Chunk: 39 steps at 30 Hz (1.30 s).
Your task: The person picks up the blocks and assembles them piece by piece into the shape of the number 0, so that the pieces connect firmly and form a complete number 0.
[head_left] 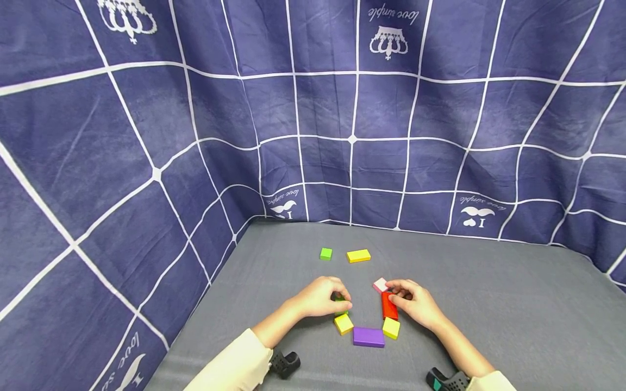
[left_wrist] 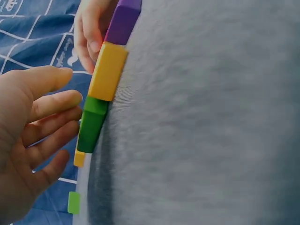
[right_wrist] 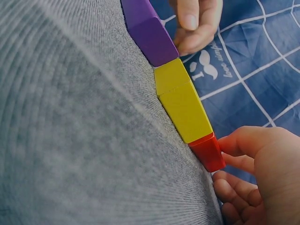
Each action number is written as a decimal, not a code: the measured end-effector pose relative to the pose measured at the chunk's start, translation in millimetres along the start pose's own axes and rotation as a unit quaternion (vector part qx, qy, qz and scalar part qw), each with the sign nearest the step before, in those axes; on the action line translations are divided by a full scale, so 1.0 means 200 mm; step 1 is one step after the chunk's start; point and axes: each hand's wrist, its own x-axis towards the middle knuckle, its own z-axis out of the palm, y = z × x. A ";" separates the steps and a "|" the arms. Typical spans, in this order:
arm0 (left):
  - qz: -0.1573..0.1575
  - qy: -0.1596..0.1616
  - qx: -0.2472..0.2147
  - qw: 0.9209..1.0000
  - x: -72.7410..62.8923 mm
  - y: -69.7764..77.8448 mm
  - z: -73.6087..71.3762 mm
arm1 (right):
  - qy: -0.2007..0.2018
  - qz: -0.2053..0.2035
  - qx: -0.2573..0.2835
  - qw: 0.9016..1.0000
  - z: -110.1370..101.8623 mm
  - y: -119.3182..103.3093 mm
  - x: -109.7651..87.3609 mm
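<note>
My left hand (head_left: 323,297) curves loosely beside a green block (left_wrist: 93,124); the left wrist view shows its fingers spread and relaxed, with nothing gripped. A yellow-orange block (head_left: 344,324) adjoins the green one's near end. On the other side, my right hand (head_left: 413,302) holds the far part of a long red block (head_left: 388,308), thumb against it and fingers curled at its end. Its fingertips also overlap a small pink block (head_left: 380,285) in the head view. Nearer me lie a yellow block (head_left: 391,328) and a long purple block (head_left: 369,337), forming a U-shaped row.
Farther back on the grey tabletop (head_left: 489,293) lie a small light-green block (head_left: 326,253) and a long yellow block (head_left: 358,256). A blue curtain (head_left: 323,108) with white grid lines hangs behind the table and along its left side.
</note>
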 end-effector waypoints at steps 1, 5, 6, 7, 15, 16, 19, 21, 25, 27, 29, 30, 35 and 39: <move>-0.001 -0.002 -0.001 1.000 0.01 0.00 -0.01 | 0.001 -0.002 0.000 1.000 0.00 0.00 0.00; -0.007 0.007 0.007 1.000 0.05 -0.04 -0.03 | 0.000 -0.009 -0.001 1.000 0.00 0.00 0.00; -0.012 0.012 0.009 1.000 0.06 -0.06 -0.04 | -0.001 -0.009 -0.002 1.000 0.00 0.01 0.00; -0.014 0.020 0.009 1.000 0.07 -0.08 -0.04 | -0.002 -0.007 -0.002 1.000 0.00 0.01 0.00; -0.077 0.104 -0.008 0.992 0.12 -0.24 -0.08 | 0.000 -0.006 0.001 1.000 0.00 0.01 0.00; -0.084 0.116 -0.003 0.990 0.13 -0.26 -0.09 | 0.000 -0.007 0.001 1.000 0.00 0.01 -0.01; -0.103 0.148 0.018 0.983 0.16 -0.31 -0.09 | 0.003 -0.011 0.000 1.000 0.00 0.01 -0.01; -0.117 0.162 0.029 0.979 0.18 -0.35 -0.09 | 0.003 -0.011 0.000 1.000 0.00 0.01 -0.01; -0.143 0.157 0.038 0.976 0.22 -0.40 -0.10 | 0.004 -0.007 0.001 1.000 0.01 0.01 -0.01; -0.153 0.146 0.044 0.976 0.23 -0.43 -0.10 | 0.004 -0.008 0.000 1.000 0.00 0.02 -0.01; -0.160 0.136 0.056 0.976 0.24 -0.45 -0.10 | 0.004 -0.013 0.001 1.000 0.01 0.02 -0.01; -0.166 0.129 0.059 0.976 0.24 -0.47 -0.09 | 0.004 -0.015 0.002 1.000 0.01 0.02 -0.01; -0.179 0.106 0.062 0.976 0.24 -0.50 -0.09 | 0.005 -0.013 0.004 1.000 0.01 0.03 0.00; -0.183 0.090 0.053 0.978 0.25 -0.50 -0.08 | 0.005 -0.008 0.003 1.000 0.01 0.03 0.00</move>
